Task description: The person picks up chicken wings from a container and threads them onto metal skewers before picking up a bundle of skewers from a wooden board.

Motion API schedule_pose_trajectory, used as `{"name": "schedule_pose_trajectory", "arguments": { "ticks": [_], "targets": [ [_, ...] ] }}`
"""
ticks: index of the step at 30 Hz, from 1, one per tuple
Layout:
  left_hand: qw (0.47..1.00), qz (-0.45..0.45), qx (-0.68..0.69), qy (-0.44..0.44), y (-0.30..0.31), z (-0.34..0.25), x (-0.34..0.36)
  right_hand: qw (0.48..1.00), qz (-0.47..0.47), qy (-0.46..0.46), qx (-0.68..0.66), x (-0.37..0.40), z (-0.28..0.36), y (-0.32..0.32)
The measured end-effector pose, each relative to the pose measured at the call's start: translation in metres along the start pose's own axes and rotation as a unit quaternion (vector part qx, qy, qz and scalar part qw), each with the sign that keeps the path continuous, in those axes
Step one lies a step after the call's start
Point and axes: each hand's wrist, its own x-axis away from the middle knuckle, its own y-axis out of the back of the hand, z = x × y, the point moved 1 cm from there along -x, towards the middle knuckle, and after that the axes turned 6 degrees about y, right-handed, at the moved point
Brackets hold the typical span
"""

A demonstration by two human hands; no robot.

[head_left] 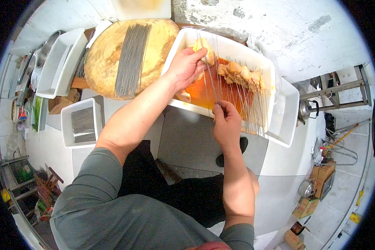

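Observation:
My left hand (185,67) is closed round a pale yellowish piece of raw meat (204,51), over the white tub (177,46). Thin metal skewers (211,85) run from that meat down to my right hand (227,121), whose fingers pinch their lower ends at the tub's near edge. Orange-red liquid (200,96) covers the tub's bottom. On the tub's right side lies a row of meat pieces threaded on skewers (241,76), the bare ends pointing toward me over the rim. Another meat piece (182,96) sits below my left wrist.
A round wooden chopping block (100,62) left of the tub bears a thick bundle of bare skewers (132,60). More skewers fill a small white bin (66,125) below it. An empty-looking white tray (62,62) stands far left. Another white container (288,112) adjoins the tub's right side.

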Motion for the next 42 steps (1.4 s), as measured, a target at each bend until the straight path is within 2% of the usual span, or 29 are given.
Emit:
{"name": "schedule_pose_trajectory", "arguments": {
  "ticks": [3,9,11,14,17,20,23,29,33,38,42],
  "targets": [
    [1.0,-0.003,0.002,-0.005,0.0,0.0,-0.002,0.997,0.014,-0.041,-0.061,-0.002,-0.006,0.001],
    [1.0,-0.002,0.009,0.009,-0.001,-0.002,-0.001,0.991,0.038,-0.095,-0.087,-0.003,0.0,0.004],
    [1.0,0.002,-0.001,0.005,-0.002,-0.005,0.003,0.99,0.034,-0.081,-0.111,-0.002,-0.002,0.003],
    [0.997,0.073,0.027,-0.011,0.009,-0.005,-0.002,0.987,0.049,-0.091,-0.126,-0.002,0.001,0.005],
    [0.996,0.007,0.081,-0.019,0.001,-0.009,-0.001,0.986,0.052,-0.101,-0.124,-0.001,0.003,0.008],
    [0.995,0.027,0.087,-0.028,0.011,-0.012,-0.006,0.992,0.047,-0.087,-0.081,0.002,0.002,0.011],
    [0.995,-0.033,0.089,-0.031,0.012,-0.016,-0.009,0.991,0.058,-0.092,-0.079,0.006,0.001,0.016],
    [0.99,-0.077,0.114,-0.039,0.011,-0.031,-0.002,0.993,0.053,-0.088,-0.064,0.017,-0.003,0.026],
    [0.991,-0.057,0.113,-0.05,0.018,-0.03,-0.008,0.992,0.055,-0.082,-0.076,0.02,-0.006,0.028],
    [0.992,-0.014,0.106,-0.06,0.017,-0.023,-0.012,0.995,0.066,-0.068,-0.024,0.02,-0.01,0.032],
    [0.996,-0.021,0.079,-0.046,0.015,-0.02,-0.01,0.995,0.062,-0.064,-0.051,0.018,-0.006,0.029]
  ]
}}
